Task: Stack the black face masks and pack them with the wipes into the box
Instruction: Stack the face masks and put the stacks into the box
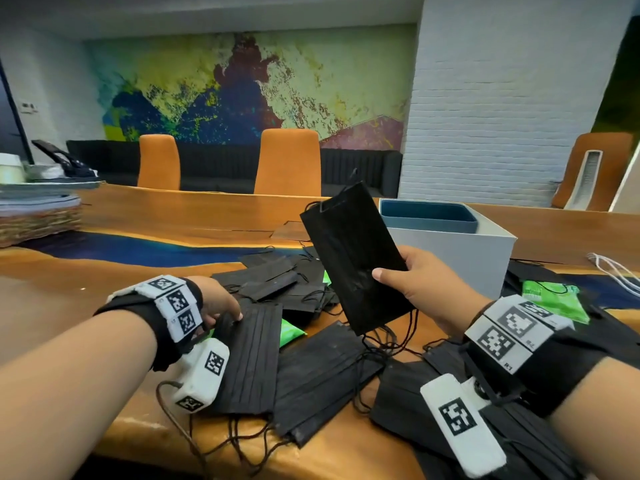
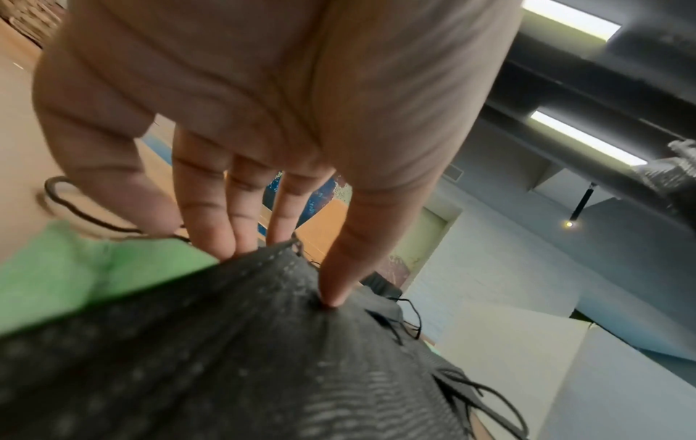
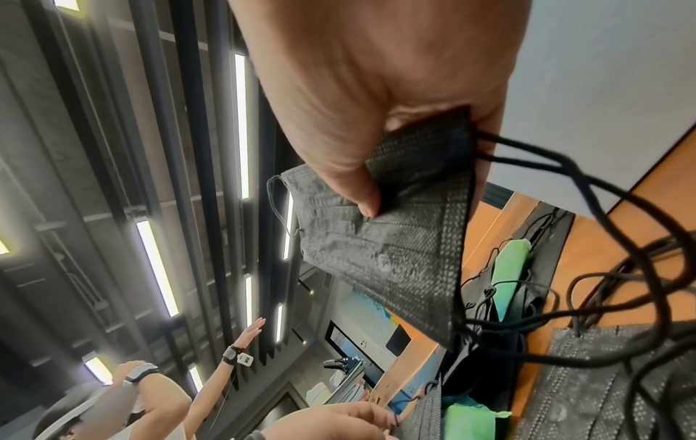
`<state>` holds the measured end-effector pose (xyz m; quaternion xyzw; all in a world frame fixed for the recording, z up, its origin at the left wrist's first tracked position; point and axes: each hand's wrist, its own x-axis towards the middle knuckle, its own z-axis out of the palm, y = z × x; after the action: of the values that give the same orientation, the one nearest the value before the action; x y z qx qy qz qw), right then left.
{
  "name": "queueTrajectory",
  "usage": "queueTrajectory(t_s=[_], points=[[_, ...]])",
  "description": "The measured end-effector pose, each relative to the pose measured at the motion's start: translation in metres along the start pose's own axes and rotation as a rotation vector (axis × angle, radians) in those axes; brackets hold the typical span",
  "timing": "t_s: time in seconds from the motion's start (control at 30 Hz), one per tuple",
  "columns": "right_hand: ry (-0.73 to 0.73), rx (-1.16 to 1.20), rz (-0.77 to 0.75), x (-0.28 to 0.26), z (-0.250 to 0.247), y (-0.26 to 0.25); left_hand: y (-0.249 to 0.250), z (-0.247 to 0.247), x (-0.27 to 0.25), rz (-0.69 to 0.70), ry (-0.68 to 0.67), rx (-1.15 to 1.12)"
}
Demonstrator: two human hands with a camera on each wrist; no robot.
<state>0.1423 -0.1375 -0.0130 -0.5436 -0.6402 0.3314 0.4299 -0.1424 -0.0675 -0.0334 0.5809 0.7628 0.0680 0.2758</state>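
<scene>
Right hand (image 1: 420, 289) pinching small stack of black masks (image 1: 353, 258) up off table (image 1: 138, 216), thumb on top. Left hand (image 1: 216, 301) down on pleated mask (image 1: 251, 355), thumb and fingertips nipping its edge. Green wipes packs (image 1: 554, 299) mixed in pile, white box (image 1: 460, 251) just behind.

Legible text, one item: "R1" printed at the edge of the white marker band (image 1: 512, 334) on your right wrist. The other square coded tags carry patterns only, and printing on the green wipes packet (image 1: 554, 299) is too blurred for you to read.
</scene>
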Motion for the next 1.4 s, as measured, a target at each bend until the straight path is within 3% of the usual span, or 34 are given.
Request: queueTrajectory(t_s=[0.1,0.17,0.3,0.57,0.8,1.03,1.27,1.4], points=[[0.002,-0.008,0.001,-0.001,-0.003,0.002,0.003,0.002,-0.001,0.04,0.026,0.13],[0.001,0.0,0.002,-0.002,-0.005,0.003,0.005,-0.001,-0.001,0.081,0.03,0.102],[0.004,0.063,-0.005,-0.003,-0.011,0.001,0.011,-0.015,-0.002,0.168,0.053,-0.153],[-0.088,0.419,0.03,-0.005,-0.016,-0.005,0.066,-0.029,-0.058,0.462,-0.074,-0.525],[-0.134,0.543,0.076,-0.017,-0.014,0.005,0.101,-0.011,-0.076,0.588,-0.174,-0.847],[-0.134,0.519,0.08,-0.02,-0.012,0.024,0.113,0.013,-0.068,0.591,-0.275,-0.938],[-0.075,0.588,0.217,-0.014,0.002,0.048,0.115,0.034,-0.059,0.522,-0.49,-1.02],[-0.057,0.625,0.248,-0.01,0.009,0.049,0.116,0.043,-0.063,0.62,-0.53,-0.989]])
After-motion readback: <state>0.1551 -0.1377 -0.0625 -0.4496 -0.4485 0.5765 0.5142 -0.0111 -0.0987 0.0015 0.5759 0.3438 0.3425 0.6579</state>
